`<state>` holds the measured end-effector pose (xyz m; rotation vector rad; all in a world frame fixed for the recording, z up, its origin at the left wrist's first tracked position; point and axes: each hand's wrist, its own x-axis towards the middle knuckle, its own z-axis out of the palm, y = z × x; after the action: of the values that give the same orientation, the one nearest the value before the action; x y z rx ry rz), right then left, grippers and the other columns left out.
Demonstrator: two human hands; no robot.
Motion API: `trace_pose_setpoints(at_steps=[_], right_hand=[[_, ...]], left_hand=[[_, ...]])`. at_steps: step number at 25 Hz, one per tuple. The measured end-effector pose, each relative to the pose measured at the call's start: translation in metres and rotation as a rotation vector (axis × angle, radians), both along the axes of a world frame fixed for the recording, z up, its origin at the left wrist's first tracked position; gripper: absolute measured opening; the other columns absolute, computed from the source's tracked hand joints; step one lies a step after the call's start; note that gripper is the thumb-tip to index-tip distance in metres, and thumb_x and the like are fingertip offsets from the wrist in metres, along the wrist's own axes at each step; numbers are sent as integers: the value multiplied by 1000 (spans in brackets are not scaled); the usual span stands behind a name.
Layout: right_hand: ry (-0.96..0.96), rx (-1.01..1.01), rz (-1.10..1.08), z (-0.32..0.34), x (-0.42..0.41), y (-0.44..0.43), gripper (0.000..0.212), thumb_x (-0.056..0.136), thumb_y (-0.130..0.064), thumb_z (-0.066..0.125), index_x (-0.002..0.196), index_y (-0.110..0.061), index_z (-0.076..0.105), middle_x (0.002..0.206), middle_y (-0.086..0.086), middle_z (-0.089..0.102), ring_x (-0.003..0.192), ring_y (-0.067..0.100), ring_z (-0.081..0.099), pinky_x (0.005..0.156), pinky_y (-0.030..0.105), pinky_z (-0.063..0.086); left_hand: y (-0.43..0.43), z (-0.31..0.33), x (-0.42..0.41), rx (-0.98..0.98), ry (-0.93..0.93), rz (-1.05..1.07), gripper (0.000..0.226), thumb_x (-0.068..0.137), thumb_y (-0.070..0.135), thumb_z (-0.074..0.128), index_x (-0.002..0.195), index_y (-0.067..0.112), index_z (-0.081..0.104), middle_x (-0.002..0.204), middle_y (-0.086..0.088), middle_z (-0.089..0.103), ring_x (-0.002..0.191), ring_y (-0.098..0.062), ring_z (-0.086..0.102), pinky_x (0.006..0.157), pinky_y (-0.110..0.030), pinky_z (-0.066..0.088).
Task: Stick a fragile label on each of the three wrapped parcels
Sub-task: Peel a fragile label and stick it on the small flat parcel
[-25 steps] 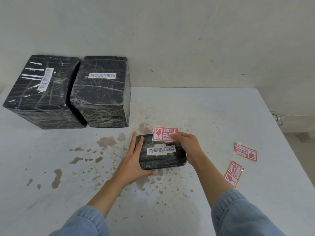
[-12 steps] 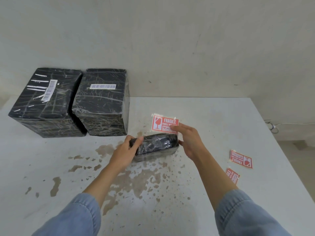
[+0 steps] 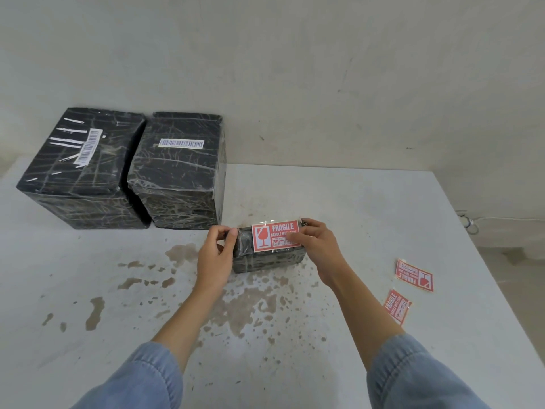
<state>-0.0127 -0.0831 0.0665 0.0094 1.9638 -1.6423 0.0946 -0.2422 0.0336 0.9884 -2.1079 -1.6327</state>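
Left big parcel [image 3: 79, 169]: black, wrapped in clear film, with a barcode strip and white tape strips on top; set well to the left of the fingers and farther back.
Right big parcel [image 3: 180, 172]: the same wrapping, with one barcode strip on top; set just beside the first.
Stains [image 3: 182, 252]: brown blotches are spread over the white table [image 3: 368, 216], left of and below the left fingers.
Left hand [image 3: 216, 255]: the left end of the small parcel is gripped by curled fingers and thumb.
Small parcel [image 3: 268, 261]: black, low and oblong, in crinkled film; rested on the table between the two hands.
Held label [image 3: 275, 239]: red and white, printed with a cracked glass and "FRAGILE"; laid against the small parcel's upper front edge. Whether it is stuck down cannot be told.
Right hand [image 3: 320, 249]: the held label's right end is pinched, with the thumb on its face and the fingers curled behind.
Upper spare label [image 3: 414, 275]: laid flat, well to the right of the right fingers.
Lower spare label [image 3: 397, 306]: laid flat near it, not touching it.
Count: three parcels, three labels, two hands.
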Motion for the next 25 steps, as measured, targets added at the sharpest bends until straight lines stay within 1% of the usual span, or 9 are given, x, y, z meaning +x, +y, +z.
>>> trace_pose_setpoints(at_steps=[3,6,10,14,17,18,20,22,25], right_hand=[[13,25,17,-1,2,0,19,76,-10,73,86,6,70,129,-6,46,106,9,55,92,37,46],[20,37,25,-1,7,-1,27,77,-11,74,94,9,68,130,-8,46,99,3,56,83,30,43],[36,68,28,-2,9,-1,19,78,-11,73,87,5,68,132,-7,44,106,12,55,78,27,39],[56,56,24,-3,11,0,14,78,-11,73,76,0,67,133,-4,44,108,13,54,77,24,39],[93,66,16,-5,13,0,16,78,-12,74,70,-2,65,131,-5,45,107,13,54,75,19,42],[105,57,5,-8,13,0,15,77,-13,75,69,-3,67,132,-4,47,109,15,56,80,22,46],[115,34,-27,-13,14,-1,15,75,-15,76,62,-11,71,130,1,55,111,21,60,93,39,51],[110,47,-54,-16,15,-1,19,73,-17,76,55,-15,70,125,3,61,111,25,61,95,46,50],[80,83,-93,-20,15,-2,16,67,-23,78,60,-10,72,124,1,62,116,26,59,97,50,49]], left_hand=[[4,-5,8,94,17,28,19,96,33,41,104,23,55,101,0,63,93,-17,58,75,-29,47],[6,-7,12,103,11,29,17,97,32,39,104,25,54,105,-4,63,94,-19,59,76,-31,48],[7,-5,11,99,0,34,17,97,32,39,104,25,53,106,-5,64,97,-20,61,83,-38,51],[9,-4,11,98,2,46,19,97,32,39,105,22,53,104,-5,63,94,-20,61,76,-31,49],[9,-4,9,99,-7,55,21,97,32,39,107,21,53,104,-4,63,94,-18,60,73,-28,47],[9,-3,9,96,-9,59,22,97,32,38,107,21,53,105,-4,63,95,-19,60,73,-28,47],[10,-4,8,85,-14,65,23,97,33,38,108,21,54,106,-4,63,97,-19,60,76,-30,47],[9,-5,8,79,-20,69,22,97,33,38,107,21,54,107,-4,62,98,-20,60,78,-31,48],[8,-7,8,41,-28,98,26,96,34,40,110,20,57,115,-5,60,103,-20,58,82,-30,46]])
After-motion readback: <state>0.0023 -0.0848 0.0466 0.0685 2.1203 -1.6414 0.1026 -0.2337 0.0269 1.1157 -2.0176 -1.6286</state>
